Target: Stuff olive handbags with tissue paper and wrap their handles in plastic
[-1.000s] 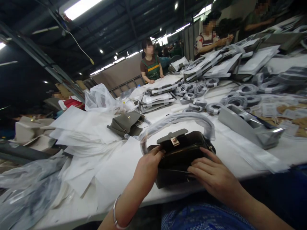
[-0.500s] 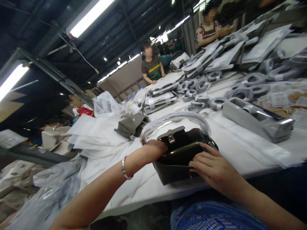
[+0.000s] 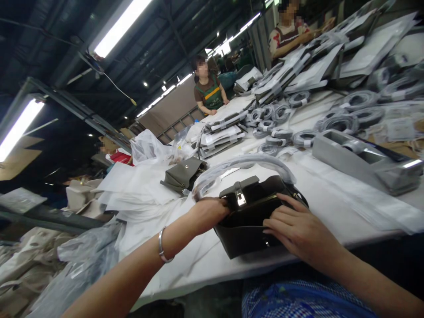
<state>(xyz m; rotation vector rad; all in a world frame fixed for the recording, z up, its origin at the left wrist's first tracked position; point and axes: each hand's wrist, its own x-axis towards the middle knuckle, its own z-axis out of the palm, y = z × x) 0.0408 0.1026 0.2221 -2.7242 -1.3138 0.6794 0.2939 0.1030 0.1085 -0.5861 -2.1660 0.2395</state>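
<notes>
Clock centred on the olive handbag (image 3: 247, 234), 12 pointing up the view. The bag is standing open at the near edge of the white-covered table (image 3: 185, 265), between both hands.

Far left, a heap of beige bags (image 3: 29, 260) is lying toward 9 o'clock; clear plastic sheeting (image 3: 82, 269) is spreading between 8 and 9. White sheets (image 3: 132, 190) are fanning out between 9 and 10. At 10, a translucent plastic bag (image 3: 149, 148) is sitting farther out, a second olive bag (image 3: 183, 174) nearer.

Left hand (image 3: 208, 214), wearing a silver bracelet (image 3: 161, 245) at the wrist, is reaching into the bag's 9 o'clock side; its fingertips are hiding inside, so cannot tell their spread or hold. At 11, a person in a green apron (image 3: 212, 95) is standing beyond wrapped flat pieces (image 3: 221, 141). The plastic-wrapped handle (image 3: 245, 163) is arching over the bag's 12 o'clock side; the metal clasp (image 3: 241, 198) is showing on its raised flap.

Right hand (image 3: 294, 225), at 3, is holding the bag: one digit is extending onto the zip edge, the others, half-curled and slightly apart, are hooking the near rim. Wrapped coils (image 3: 281, 114) are clustering between 12 and 1; a grey tray-like holder (image 3: 364, 165) is resting at 2.
</notes>
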